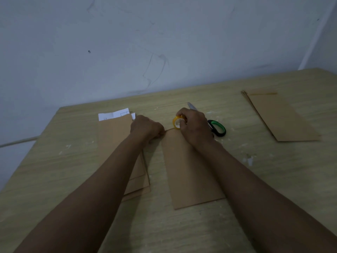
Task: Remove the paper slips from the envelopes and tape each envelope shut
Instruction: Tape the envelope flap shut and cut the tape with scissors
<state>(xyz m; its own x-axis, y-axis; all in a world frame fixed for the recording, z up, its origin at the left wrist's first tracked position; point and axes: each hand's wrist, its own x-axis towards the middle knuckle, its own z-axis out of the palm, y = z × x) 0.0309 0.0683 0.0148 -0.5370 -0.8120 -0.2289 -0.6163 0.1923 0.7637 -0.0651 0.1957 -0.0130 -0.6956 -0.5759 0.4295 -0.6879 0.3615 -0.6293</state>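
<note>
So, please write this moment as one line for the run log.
step: taping envelope | right hand: holds tape roll | left hand: at envelope top edge | scissors: on table

Head view, down over table (54, 170)

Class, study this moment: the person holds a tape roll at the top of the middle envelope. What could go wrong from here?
1. The left hand pins only the top corner of the middle envelope, so pulling the tape roll in the right hand may skew it.
2. The scissors lie close beside the right hand, blades partly hidden behind it; a blind reach could meet them.
3. White paper slips still protrude from the left stack; one could get taped inside.
</note>
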